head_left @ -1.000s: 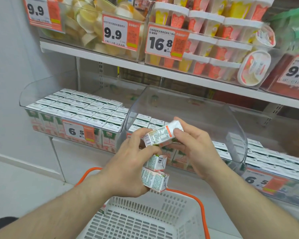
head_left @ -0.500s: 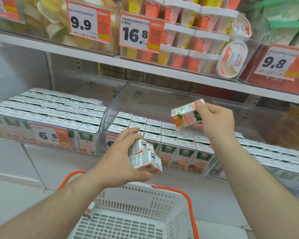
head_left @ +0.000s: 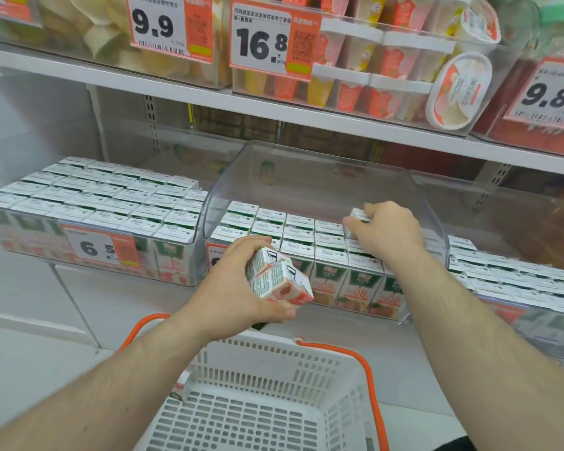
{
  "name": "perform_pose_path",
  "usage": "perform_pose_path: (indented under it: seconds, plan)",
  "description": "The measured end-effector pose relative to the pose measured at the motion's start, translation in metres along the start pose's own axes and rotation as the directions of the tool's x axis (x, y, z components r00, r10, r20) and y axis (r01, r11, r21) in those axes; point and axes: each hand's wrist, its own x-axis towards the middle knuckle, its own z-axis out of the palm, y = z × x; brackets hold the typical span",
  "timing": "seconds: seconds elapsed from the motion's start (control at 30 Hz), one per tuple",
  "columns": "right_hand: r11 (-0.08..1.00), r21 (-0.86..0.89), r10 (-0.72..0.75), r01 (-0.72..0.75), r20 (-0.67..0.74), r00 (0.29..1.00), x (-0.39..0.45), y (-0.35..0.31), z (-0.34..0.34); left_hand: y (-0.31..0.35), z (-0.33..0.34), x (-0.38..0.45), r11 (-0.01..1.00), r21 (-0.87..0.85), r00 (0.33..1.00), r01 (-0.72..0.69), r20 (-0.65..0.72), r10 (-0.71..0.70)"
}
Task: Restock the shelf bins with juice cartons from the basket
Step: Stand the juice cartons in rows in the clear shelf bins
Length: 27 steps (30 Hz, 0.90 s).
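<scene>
Right hand (head_left: 385,231) has dropped from mid-air into the middle bin (head_left: 323,177); half a second ago it held its carton up above the rows, label facing out. Now that carton (head_left: 358,214) sits low at the back right of the packed rows, fingers curled over its top, thumb on its near side. Whether it rests fully on the cartons below, cannot tell

Left hand (head_left: 238,288) hangs in front of the bin's lower edge, above the basket (head_left: 258,415). It grips two cartons (head_left: 279,279) stacked one over the other, both tilted, thumb under the lower one, fingers wrapped behind

Middle bin: clear plastic, tall curved wall, rows of cartons standing upright with white tops showing, green and orange fronts along the near face. Back part of the bin not filled

Left bin (head_left: 88,222): full, price tag 6.5 (head_left: 101,249) on its front. Another bin of cartons to the right, partly blurred

Basket: white slotted plastic, orange handles (head_left: 368,375), directly below the hands. One carton (head_left: 179,387) visible at its left inner wall

Upper shelf (head_left: 176,92): cups and tubs in clear bins, tags 9.9, 16.8, 9.8
</scene>
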Motion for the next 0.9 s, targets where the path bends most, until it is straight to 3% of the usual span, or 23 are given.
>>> perform_pose_path:
  seconds: [0.17,0.47,0.73,0.8,0.9]
  plan:
    - [1.000,0.014,0.015,-0.017,0.131,0.991,0.006,-0.002,0.005,0.000,-0.006,-0.002,0.999,-0.041,0.996,0.010,0.088,-0.006]
    - [0.999,0.024,0.022,-0.028,0.215,0.976,0.003,-0.004,0.005,0.001,-0.006,0.002,0.997,-0.074,0.999,0.030,0.045,-0.026]
    - [0.976,-0.204,0.010,0.070,0.368,0.930,-0.004,0.001,0.002,0.015,-0.021,-0.019,0.914,-0.401,0.998,0.062,-0.004,-0.069]
    - [0.983,-0.171,-0.010,0.061,0.281,0.960,-0.007,0.004,0.000,0.017,-0.027,-0.027,0.815,-0.568,0.990,0.117,-0.002,-0.144]
    - [0.984,-0.044,-0.174,0.172,-0.043,0.984,-0.027,-0.003,-0.004,0.016,-0.036,-0.037,0.604,-0.772,0.964,0.198,0.041,-0.264]
